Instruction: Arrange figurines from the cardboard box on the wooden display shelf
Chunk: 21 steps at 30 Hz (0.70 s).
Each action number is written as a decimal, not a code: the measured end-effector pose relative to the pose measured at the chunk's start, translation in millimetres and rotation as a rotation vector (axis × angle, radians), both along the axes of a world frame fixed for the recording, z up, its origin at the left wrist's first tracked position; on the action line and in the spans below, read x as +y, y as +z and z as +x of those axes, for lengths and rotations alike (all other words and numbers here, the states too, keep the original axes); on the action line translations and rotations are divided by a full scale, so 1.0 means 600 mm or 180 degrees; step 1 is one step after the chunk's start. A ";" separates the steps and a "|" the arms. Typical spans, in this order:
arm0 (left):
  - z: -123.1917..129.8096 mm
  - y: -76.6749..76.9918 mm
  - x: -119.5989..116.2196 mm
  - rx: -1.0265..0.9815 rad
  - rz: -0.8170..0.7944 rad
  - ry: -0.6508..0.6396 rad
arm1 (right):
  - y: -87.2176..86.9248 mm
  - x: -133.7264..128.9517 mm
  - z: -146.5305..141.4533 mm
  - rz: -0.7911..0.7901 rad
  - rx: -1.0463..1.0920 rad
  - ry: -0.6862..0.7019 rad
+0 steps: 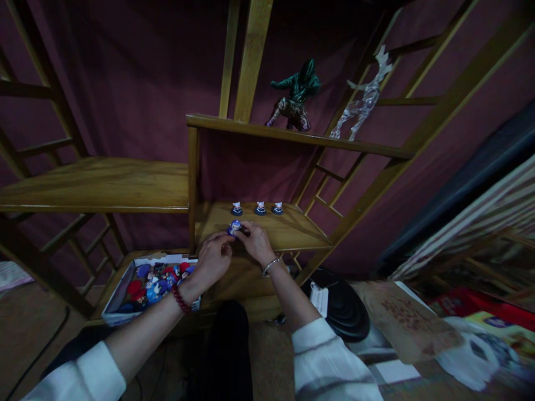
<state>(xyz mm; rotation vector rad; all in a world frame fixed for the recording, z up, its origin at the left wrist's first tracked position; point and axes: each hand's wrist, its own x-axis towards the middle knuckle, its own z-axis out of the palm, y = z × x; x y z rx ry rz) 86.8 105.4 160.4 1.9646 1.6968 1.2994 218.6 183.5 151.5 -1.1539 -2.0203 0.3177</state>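
A small blue and white figurine (pixel 234 227) is between my two hands, over the front part of the middle shelf (pixel 288 231). My right hand (pixel 256 240) pinches it from the right. My left hand (pixel 216 255) has its fingers curled, with the fingertips at the figurine's lower left side. Behind it on the same shelf stand three small white figurines on dark bases: a left one (pixel 236 209), a middle one (pixel 260 208) and a right one (pixel 277 208).
At the lower left sits an open box (pixel 119 295) of red and blue figurines. The upper shelf (pixel 251 129) bears a green-hooded figure (pixel 297 94) and a clear deer (pixel 363 100). A black round object (pixel 343 312) and bags lie at the lower right.
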 end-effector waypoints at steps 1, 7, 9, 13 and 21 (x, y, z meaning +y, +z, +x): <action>0.000 -0.002 0.001 0.0092 0.0025 0.0035 | 0.000 0.001 0.000 -0.0064 0.0049 0.0043; 0.003 -0.012 0.005 0.0472 0.0306 -0.0062 | -0.001 0.010 0.003 -0.0324 0.0371 0.0264; 0.004 -0.012 0.007 0.0562 0.0373 -0.0115 | -0.004 0.016 0.005 -0.0409 0.0482 0.0329; 0.007 -0.011 0.011 0.0661 0.0337 -0.0112 | -0.007 0.029 0.010 -0.0528 0.0681 0.0381; 0.014 -0.006 0.019 0.0800 0.0027 -0.0120 | -0.004 0.047 0.019 -0.0658 0.0722 0.0297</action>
